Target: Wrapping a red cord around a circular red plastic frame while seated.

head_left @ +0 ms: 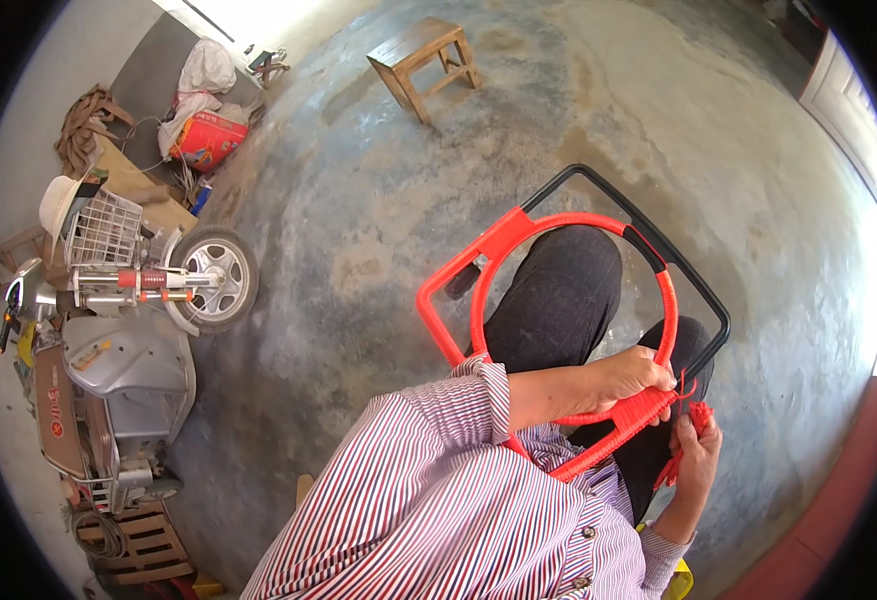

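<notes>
Across my lap lies a frame (pixel 500 235) made of an angular outer bar with a round ring inside it. Red cord is wound tightly over most of it, while the far right part of the outer bar and a short piece of the ring are bare black. My left hand (pixel 635 374) is closed around the ring's right side, where ring and outer bar meet. Just to its right, my right hand (pixel 700 455) grips a bundle of red cord (pixel 701 414), with loose ends hanging below. A thin strand runs from the bundle to the wrapped bar.
A wooden stool (pixel 420 50) stands on the concrete floor ahead. Along the left wall are a grey scooter (pixel 124 350) with a wire basket (pixel 106 228), a red sack (pixel 209 140) and a wooden pallet (pixel 144 540). A white door (pixel 844 105) is at far right.
</notes>
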The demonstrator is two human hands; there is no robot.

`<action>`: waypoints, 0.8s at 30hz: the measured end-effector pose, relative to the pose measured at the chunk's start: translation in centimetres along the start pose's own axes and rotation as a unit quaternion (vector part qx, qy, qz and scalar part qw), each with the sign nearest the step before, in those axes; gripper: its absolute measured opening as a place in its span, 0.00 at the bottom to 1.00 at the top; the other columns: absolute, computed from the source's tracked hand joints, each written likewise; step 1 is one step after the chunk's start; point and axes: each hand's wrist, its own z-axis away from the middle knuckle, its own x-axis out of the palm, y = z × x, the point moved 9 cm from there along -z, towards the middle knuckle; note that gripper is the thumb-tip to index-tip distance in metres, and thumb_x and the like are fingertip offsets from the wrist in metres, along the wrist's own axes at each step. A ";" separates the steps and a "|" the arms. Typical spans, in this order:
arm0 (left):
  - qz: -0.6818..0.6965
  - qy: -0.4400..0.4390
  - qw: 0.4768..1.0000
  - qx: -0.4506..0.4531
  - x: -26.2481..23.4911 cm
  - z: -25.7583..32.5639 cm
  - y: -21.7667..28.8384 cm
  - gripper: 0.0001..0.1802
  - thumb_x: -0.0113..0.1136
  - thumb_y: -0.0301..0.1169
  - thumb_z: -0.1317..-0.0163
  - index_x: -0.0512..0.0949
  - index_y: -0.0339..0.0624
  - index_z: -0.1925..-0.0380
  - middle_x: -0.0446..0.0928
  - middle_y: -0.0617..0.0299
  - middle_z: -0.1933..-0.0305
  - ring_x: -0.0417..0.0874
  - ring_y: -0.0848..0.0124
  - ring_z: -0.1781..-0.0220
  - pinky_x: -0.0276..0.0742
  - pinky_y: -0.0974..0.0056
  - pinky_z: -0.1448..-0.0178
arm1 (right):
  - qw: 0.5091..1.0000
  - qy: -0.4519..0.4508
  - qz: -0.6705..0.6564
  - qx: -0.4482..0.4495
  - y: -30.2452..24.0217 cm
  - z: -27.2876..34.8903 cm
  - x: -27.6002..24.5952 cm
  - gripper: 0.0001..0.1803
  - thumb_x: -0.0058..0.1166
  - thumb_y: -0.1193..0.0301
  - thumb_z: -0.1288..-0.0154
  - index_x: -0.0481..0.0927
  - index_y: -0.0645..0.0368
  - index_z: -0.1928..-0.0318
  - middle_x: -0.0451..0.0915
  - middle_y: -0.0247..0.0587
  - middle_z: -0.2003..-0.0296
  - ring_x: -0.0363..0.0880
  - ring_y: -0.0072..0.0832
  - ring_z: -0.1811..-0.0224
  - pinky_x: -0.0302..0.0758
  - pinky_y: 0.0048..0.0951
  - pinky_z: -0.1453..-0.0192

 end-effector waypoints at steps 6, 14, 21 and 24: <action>0.004 0.011 1.000 0.007 0.3 0.5 0.6 0.07 0.55 0.28 0.34 0.72 0.37 0.60 0.82 0.47 0.69 0.86 0.61 0.70 0.85 0.60 0.64 | 0.998 0.039 -0.049 -0.018 1.8 2.8 -2.7 0.09 0.59 0.67 0.31 0.77 0.58 0.65 0.72 0.29 0.82 0.67 0.14 0.81 0.62 0.18 0.77; -0.009 0.010 1.000 0.009 0.0 0.1 0.2 0.07 0.55 0.29 0.34 0.72 0.38 0.60 0.82 0.47 0.69 0.86 0.61 0.71 0.84 0.59 0.64 | 0.993 0.032 -0.117 -0.012 -2.1 1.8 1.1 0.17 0.59 0.65 0.30 0.78 0.62 0.47 0.75 0.29 0.79 0.68 0.15 0.82 0.63 0.17 0.78; -0.011 0.026 1.000 0.013 -0.2 0.7 0.6 0.08 0.56 0.30 0.35 0.72 0.38 0.60 0.82 0.47 0.69 0.85 0.62 0.72 0.84 0.60 0.65 | 0.997 0.045 -0.063 0.010 0.6 1.7 -0.4 0.13 0.57 0.65 0.30 0.76 0.59 0.71 0.74 0.32 0.83 0.68 0.17 0.84 0.63 0.20 0.80; -0.011 0.015 1.000 0.010 0.0 0.3 0.3 0.09 0.57 0.29 0.35 0.73 0.37 0.59 0.82 0.47 0.70 0.86 0.62 0.71 0.85 0.60 0.65 | 0.997 0.047 -0.061 -0.001 0.0 3.1 -0.4 0.12 0.53 0.70 0.34 0.74 0.60 0.75 0.73 0.32 0.84 0.68 0.19 0.85 0.62 0.21 0.80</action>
